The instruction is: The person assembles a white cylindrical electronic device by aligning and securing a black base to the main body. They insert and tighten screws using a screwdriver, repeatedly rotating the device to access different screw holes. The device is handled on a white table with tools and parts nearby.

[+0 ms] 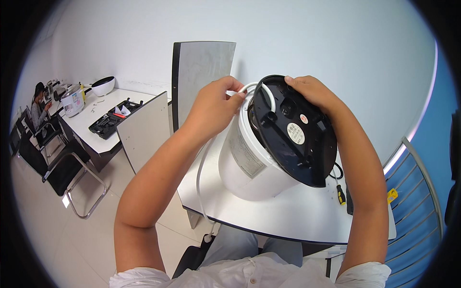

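Note:
A white cylindrical appliance body (248, 158), with a printed label on its side, stands on the white table. Over its upper end is a black plastic base cover (295, 133), tilted off the rim and bearing two round stickers. My right hand (309, 91) grips the cover's upper edge. With thumb and fingers my left hand (219, 104) pinches the white power cord (268, 96) beside the rim, where the cord loops over the cover's edge. The inside of the body is mostly hidden by the cover.
A yellow-and-black screwdriver (340, 195) lies on the table (288, 223) by my right forearm. Behind the body rises a grey partition (203, 79). On the left desk are an open black tool case (111, 120), a rice cooker (73, 102) and a white pan (103, 86). Another person (39, 111) sits beyond.

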The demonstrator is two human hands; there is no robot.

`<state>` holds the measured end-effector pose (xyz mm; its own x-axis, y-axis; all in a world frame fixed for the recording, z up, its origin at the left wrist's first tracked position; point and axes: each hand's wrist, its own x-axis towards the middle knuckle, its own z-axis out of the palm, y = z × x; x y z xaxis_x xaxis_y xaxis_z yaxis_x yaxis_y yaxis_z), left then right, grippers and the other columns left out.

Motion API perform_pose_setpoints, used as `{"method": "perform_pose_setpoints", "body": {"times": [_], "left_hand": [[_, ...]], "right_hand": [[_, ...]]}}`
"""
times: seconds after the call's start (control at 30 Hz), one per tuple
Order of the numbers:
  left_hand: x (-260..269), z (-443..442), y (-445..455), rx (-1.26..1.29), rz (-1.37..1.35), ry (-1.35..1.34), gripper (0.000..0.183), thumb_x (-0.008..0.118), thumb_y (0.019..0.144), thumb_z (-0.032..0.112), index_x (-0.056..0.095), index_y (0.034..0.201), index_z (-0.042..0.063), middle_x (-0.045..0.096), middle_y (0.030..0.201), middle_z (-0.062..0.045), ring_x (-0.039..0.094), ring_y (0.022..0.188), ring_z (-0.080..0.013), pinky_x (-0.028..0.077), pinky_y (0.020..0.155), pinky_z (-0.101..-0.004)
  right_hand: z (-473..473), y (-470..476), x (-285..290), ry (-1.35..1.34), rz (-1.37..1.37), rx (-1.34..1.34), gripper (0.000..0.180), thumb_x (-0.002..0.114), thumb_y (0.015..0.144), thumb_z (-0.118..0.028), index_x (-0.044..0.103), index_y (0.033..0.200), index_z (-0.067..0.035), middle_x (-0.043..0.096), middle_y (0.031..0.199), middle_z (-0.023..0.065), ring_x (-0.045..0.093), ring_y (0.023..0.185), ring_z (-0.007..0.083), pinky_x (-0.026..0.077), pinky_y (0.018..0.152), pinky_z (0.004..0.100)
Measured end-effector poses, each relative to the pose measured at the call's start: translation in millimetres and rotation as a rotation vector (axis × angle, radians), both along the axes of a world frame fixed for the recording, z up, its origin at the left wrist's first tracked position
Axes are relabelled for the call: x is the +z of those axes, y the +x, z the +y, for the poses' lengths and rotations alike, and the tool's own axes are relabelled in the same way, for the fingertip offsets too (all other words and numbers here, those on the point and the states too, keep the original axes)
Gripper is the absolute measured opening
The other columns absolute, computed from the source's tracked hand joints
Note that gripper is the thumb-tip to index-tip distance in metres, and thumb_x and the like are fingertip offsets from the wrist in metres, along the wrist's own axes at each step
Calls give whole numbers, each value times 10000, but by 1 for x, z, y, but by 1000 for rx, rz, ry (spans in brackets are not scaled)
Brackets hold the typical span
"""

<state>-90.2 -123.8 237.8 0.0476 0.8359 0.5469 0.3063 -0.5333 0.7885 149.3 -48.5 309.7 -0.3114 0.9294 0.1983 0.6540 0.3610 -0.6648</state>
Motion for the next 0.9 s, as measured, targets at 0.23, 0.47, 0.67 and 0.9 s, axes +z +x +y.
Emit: {"method": "perform_pose_setpoints", "body": {"times": [0.23, 0.47, 0.67, 0.9], "left_hand": [[12, -3, 15, 13, 2, 96, 149, 481, 955, 148, 533, 906, 17, 617, 813, -41, 510, 635, -79, 451, 579, -245], [-6, 4, 37, 100, -217, 209, 167, 446, 958, 152, 519, 895, 16, 645, 830, -105, 628, 711, -148, 481, 643, -297], [-19, 17, 40, -87, -493, 265, 150, 416, 968, 134, 511, 924, 28, 651, 945, -79, 624, 788, -122, 489, 715, -260], [-21, 23, 35, -201, -664, 238, 142, 421, 963, 133, 514, 926, 33, 623, 930, -77, 601, 799, -110, 471, 721, -239]], "right_hand": [[-15, 1, 4, 55, 13, 35, 597, 501, 907, -531, 685, 944, 36, 661, 850, 136, 613, 760, 193, 494, 721, 320], [-17, 0, 5, 99, 0, 52, 543, 475, 936, -491, 662, 870, 14, 634, 754, 74, 583, 647, 123, 487, 615, 275], [-13, 4, 9, 51, -47, 134, 565, 476, 919, -514, 693, 931, 7, 667, 828, 135, 624, 790, 206, 488, 759, 323], [-28, 1, 2, 695, 3, 280, 500, 528, 900, -413, 520, 1219, -28, 554, 1198, 146, 538, 1092, 260, 415, 947, 351]]}}
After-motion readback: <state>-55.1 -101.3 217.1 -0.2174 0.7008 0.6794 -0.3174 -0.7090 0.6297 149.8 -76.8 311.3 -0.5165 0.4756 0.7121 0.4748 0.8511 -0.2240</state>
